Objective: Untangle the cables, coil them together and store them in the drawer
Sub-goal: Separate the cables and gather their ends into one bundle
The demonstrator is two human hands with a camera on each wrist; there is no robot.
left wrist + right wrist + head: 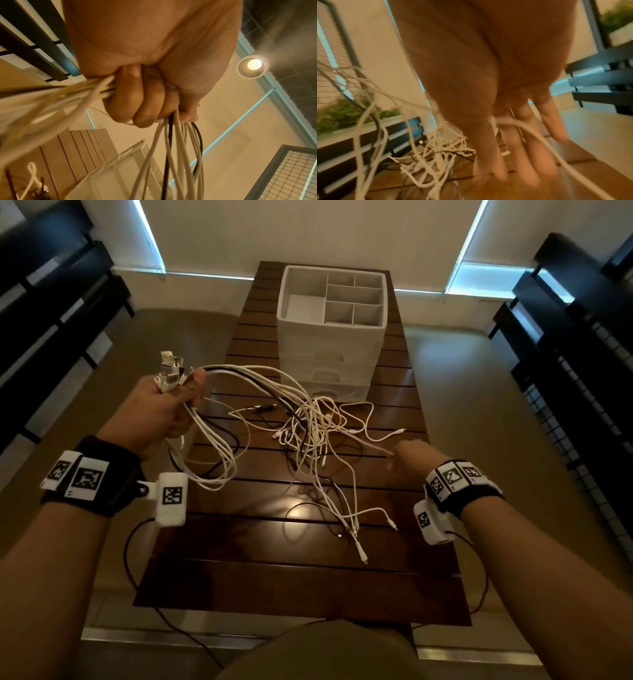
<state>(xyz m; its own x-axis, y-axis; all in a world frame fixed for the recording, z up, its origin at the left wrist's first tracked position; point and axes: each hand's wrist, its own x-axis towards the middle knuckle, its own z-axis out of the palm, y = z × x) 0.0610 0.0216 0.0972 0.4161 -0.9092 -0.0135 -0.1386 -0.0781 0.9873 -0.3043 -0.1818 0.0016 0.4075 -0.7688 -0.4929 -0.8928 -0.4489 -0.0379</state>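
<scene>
My left hand is raised over the table's left edge and grips a bundle of white and black cables, with their USB plugs sticking up out of the fist. In the left wrist view the fingers curl tightly round the cables. The strands run to a loose tangle on the slatted wooden table. My right hand hovers low at the right, fingers straight and blurred, one white cable lying across them. A white drawer unit stands behind, drawers shut.
The unit's top is an open tray of several compartments. Loose cable ends trail toward the table's near edge. Dark slatted benches flank both sides. Thin black leads from the wrist cameras hang off the table's near corners.
</scene>
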